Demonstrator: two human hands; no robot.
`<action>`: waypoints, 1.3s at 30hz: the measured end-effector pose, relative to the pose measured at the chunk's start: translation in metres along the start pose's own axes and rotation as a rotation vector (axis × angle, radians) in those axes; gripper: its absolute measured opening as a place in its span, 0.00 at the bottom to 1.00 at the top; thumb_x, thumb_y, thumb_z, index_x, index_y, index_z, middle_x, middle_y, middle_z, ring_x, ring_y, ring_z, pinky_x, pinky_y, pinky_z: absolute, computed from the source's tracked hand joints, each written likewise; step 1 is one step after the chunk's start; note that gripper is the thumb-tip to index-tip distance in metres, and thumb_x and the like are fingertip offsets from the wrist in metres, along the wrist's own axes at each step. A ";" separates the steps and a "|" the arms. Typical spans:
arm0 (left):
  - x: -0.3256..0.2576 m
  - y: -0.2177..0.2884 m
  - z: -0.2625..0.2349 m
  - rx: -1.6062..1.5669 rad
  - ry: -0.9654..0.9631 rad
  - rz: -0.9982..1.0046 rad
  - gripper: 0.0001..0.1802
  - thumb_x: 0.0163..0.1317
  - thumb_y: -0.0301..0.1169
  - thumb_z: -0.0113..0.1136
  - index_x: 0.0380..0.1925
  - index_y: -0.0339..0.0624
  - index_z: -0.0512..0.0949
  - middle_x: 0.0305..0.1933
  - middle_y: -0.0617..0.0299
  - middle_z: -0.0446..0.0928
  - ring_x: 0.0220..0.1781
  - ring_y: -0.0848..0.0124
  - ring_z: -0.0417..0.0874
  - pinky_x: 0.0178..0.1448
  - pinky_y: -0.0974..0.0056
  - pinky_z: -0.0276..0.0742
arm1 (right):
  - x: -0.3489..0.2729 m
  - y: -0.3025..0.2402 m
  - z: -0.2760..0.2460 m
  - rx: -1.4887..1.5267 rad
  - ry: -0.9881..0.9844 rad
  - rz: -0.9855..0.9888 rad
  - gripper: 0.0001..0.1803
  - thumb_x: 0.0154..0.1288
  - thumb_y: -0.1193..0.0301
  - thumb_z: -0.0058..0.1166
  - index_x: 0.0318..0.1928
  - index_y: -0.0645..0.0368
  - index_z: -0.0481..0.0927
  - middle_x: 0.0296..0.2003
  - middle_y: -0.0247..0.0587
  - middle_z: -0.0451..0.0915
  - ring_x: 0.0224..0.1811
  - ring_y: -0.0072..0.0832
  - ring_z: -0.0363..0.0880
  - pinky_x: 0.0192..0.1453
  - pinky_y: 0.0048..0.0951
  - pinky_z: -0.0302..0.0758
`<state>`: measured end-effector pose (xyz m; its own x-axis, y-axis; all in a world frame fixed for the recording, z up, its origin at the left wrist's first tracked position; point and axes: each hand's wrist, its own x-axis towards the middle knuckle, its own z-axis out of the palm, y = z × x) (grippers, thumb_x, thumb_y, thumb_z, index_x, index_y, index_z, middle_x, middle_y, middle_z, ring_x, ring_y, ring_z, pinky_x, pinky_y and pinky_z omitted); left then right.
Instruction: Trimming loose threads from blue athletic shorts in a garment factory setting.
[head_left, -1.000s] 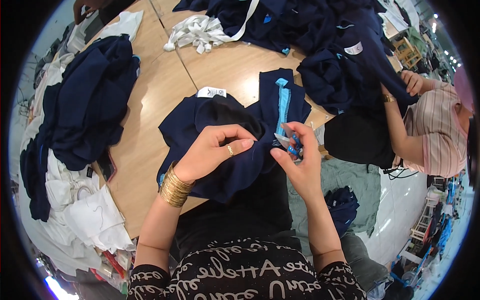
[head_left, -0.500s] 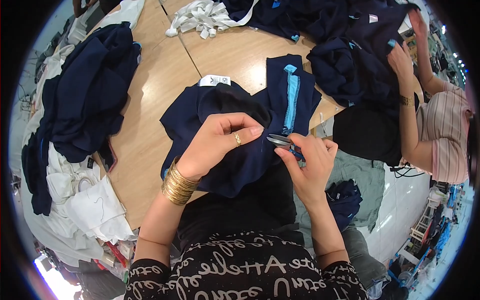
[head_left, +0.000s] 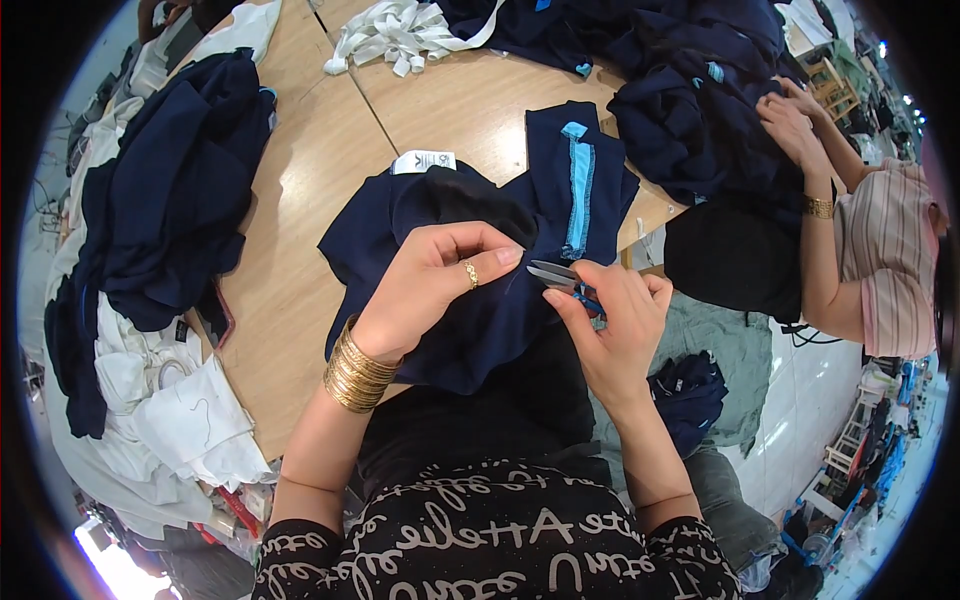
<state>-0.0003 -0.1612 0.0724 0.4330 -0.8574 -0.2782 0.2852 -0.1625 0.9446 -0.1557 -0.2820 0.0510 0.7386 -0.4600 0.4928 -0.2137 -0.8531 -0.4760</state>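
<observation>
A navy garment is spread over the table edge and my lap, with a light-blue strip on its far right part and a white label at its top. My left hand pinches the garment near its middle between thumb and forefinger; any thread there is too fine to make out. In my right hand I hold thread snips with blue handles. Their slightly parted blades point left, close to my left fingertips.
Navy garments lie piled at the left, above white cloth. A tangle of white tape sits at the far side of the wooden table. At the right, a co-worker's hands touch more navy cloth, beside a black seat.
The snips have shifted slightly left and up, nearer my left fingertips. My left hand keeps its pinch. The co-worker's hands have come down and closer together on the navy cloth.
</observation>
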 end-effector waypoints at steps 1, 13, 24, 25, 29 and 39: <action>0.000 0.000 0.000 0.001 0.000 0.000 0.08 0.61 0.30 0.59 0.33 0.36 0.80 0.30 0.71 0.75 0.33 0.85 0.70 0.41 0.78 0.65 | 0.000 0.000 0.000 -0.010 -0.004 0.000 0.14 0.52 0.61 0.64 0.34 0.55 0.78 0.24 0.28 0.74 0.25 0.24 0.69 0.38 0.30 0.55; -0.001 -0.001 0.001 -0.023 -0.002 -0.022 0.07 0.61 0.28 0.58 0.34 0.36 0.80 0.31 0.70 0.76 0.34 0.85 0.71 0.42 0.78 0.65 | -0.001 -0.003 0.002 0.030 0.007 0.030 0.13 0.53 0.62 0.63 0.34 0.55 0.77 0.24 0.28 0.74 0.24 0.24 0.70 0.38 0.30 0.55; -0.001 -0.002 -0.002 0.040 -0.027 0.029 0.08 0.62 0.30 0.56 0.35 0.36 0.78 0.33 0.71 0.74 0.36 0.84 0.70 0.44 0.77 0.66 | -0.002 0.004 0.003 0.251 -0.003 0.213 0.14 0.53 0.64 0.64 0.37 0.57 0.78 0.25 0.30 0.75 0.25 0.24 0.70 0.39 0.27 0.59; -0.001 -0.003 -0.003 0.041 -0.027 0.030 0.08 0.62 0.30 0.56 0.35 0.36 0.78 0.33 0.71 0.74 0.36 0.84 0.70 0.44 0.77 0.66 | -0.003 0.005 0.000 0.302 -0.025 0.327 0.14 0.55 0.67 0.63 0.39 0.59 0.78 0.28 0.29 0.76 0.28 0.20 0.69 0.38 0.23 0.61; -0.002 -0.006 -0.007 0.096 -0.063 0.055 0.10 0.65 0.31 0.54 0.37 0.35 0.77 0.34 0.70 0.75 0.37 0.83 0.71 0.45 0.75 0.68 | 0.015 0.004 -0.002 0.890 -0.073 0.508 0.13 0.56 0.73 0.61 0.43 0.60 0.78 0.33 0.25 0.75 0.30 0.11 0.62 0.34 0.13 0.59; -0.001 -0.005 -0.001 0.592 -0.004 0.390 0.09 0.63 0.32 0.55 0.39 0.38 0.77 0.32 0.63 0.77 0.33 0.76 0.76 0.41 0.72 0.71 | 0.016 0.011 0.001 0.963 -0.272 0.574 0.07 0.56 0.74 0.62 0.33 0.61 0.78 0.17 0.18 0.57 0.21 0.08 0.52 0.26 0.14 0.48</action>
<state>-0.0009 -0.1591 0.0681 0.4058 -0.9085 0.0995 -0.4033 -0.0803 0.9115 -0.1451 -0.2986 0.0530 0.8289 -0.5515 -0.0940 -0.0727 0.0604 -0.9955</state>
